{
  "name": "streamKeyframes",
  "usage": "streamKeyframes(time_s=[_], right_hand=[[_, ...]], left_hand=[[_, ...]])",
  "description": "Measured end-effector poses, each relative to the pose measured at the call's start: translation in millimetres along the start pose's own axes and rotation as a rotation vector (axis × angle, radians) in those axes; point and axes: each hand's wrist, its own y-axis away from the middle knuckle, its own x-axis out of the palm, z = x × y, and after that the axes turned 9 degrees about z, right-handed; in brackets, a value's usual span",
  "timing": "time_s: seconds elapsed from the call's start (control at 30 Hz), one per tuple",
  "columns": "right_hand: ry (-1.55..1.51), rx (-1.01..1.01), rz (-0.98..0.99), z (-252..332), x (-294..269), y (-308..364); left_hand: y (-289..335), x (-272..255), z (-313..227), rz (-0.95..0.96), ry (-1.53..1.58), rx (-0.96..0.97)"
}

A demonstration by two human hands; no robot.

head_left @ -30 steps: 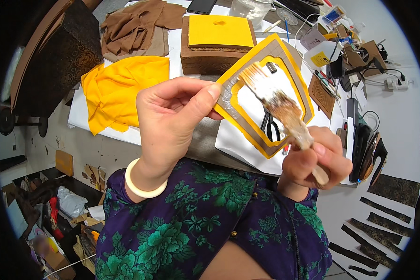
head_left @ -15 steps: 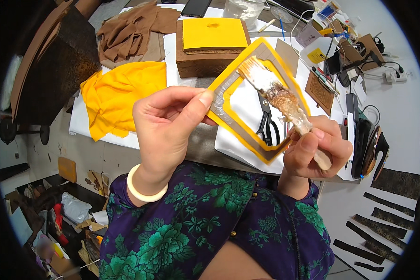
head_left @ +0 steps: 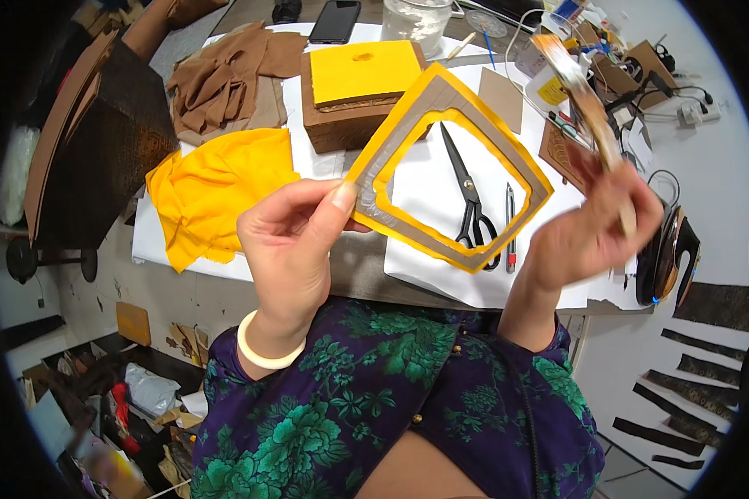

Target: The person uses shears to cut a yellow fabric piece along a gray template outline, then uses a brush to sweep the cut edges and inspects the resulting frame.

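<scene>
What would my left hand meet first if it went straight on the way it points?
Apart from the yellow-edged frame in its grip, your left hand would probably meet the brown box; depth is unclear, so it might pass above it.

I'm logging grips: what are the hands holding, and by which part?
The left hand holds the yellow-edged frame by its left corner; the right hand holds the brush by its handle.
</scene>
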Motion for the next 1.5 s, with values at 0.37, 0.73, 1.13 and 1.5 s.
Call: streamKeyframes(time_s=[0.37,0.73,1.13,1.5], right_hand=[[0.078,-0.02,0.371,-23.3,10.1,-16.1],[0.103,-0.31,0.336,-21.5,-8.7,-27.9],[-0.336,-0.07,0.625,12.4,-35.5,35.0],[-0.214,-0.075,0.641,17.7,-36.2,33.3]], left_hand=[[-8.9,-9.6,-10.9,0.304,-0.029,-0.037],[-27.0,-5.0,-20.9,0.336,-0.315,-0.167],[-21.3,-8.7,-9.1,0.228,-0.14,-0.166],[-20.5,-5.5,-8.6,0.197,-0.181,-0.108]])
